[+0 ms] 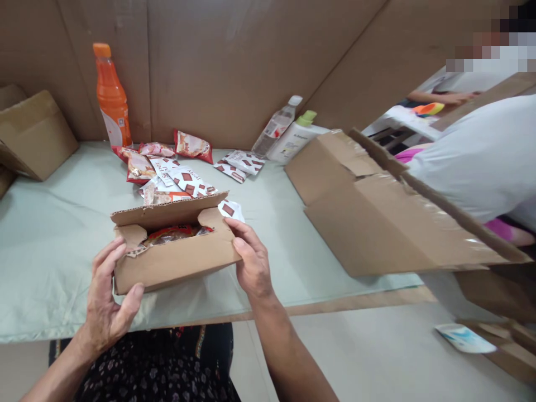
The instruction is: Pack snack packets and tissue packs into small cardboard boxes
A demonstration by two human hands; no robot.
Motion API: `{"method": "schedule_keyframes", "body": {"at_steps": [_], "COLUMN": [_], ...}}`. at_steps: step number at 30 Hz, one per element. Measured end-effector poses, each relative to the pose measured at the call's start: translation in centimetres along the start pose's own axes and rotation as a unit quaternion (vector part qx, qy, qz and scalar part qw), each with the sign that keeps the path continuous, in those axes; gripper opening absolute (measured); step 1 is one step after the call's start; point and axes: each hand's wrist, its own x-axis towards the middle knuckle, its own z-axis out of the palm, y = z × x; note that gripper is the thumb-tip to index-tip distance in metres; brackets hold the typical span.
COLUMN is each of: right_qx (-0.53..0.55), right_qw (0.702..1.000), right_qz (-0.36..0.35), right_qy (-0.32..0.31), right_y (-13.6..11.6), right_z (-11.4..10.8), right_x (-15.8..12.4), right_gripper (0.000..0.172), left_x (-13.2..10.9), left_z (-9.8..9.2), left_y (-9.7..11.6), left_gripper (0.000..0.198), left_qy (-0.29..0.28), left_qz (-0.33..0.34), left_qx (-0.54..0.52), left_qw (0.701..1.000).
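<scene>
Head view. Small cardboard box (176,259), flaps open, snack packets inside, on counter (50,234) near its front edge. Left hand (106,296): fingers spread, gripping box's 9 o'clock corner. Right hand (251,259): fingers curled, pressing the 3 o'clock flap. Loose packets (167,170) at 12 o'clock; orange bottle (111,97) at 11.

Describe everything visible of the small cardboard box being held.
The small cardboard box is plain brown corrugated card, open on top, back flap raised, side flaps folded inward. Red snack packets show inside. It sits at the front of the pale green table. The left hand grips its left corner; the right hand holds its right end.
</scene>
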Motion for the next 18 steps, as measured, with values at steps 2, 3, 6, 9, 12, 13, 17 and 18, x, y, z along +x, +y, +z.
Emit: {"method": "schedule_keyframes", "body": {"at_steps": [2,3,6,9,12,13,17,18], "right_qx": [0.005,0.011,0.029,0.029,0.028,0.024,-0.010,-0.015], "right_qw": [1.000,1.000,0.999,0.999,0.999,1.000,1.000,1.000], "right_qz": [0.000,0.002,0.011,0.015,0.012,0.011,0.015,0.016], "right_qy": [0.005,0.007,0.009,0.011,0.009,0.008,-0.001,-0.004], "right_y": [0.14,0.17,0.16,0.15,0.16,0.15,-0.15,-0.26], "right_z": [0.14,0.22,0.41,0.44,0.29,0.24,0.38,0.52], "right_x": [-0.10,-0.17,-0.40,-0.53,-0.56,-0.52,0.12,0.42], "right_gripper": [0.040,0.040,0.041,0.041,0.039,0.039,0.041,0.041], "left_x": [0.07,0.13,0.29,0.36,0.35,0.34,0.20,0.11], "left_z": [0.12,0.17,0.24,0.15,0.02,0.00,0.31,0.51], "left_y": [-0.01,-0.04,-0.16,-0.29,-0.42,-0.45,-0.15,0.09], "left_gripper": [0.063,0.063,0.063,0.063,0.063,0.063,0.062,0.062], "left_qy": [0.006,0.008,0.013,0.012,0.010,0.010,0.030,0.040], "left_qz": [0.004,0.009,0.021,0.024,0.019,0.017,0.010,0.004], "left_qx": [-0.003,-0.003,-0.002,-0.001,-0.004,-0.005,0.002,0.004], "left_qw": [1.000,1.000,1.000,1.000,1.000,1.000,0.999,0.999]}}
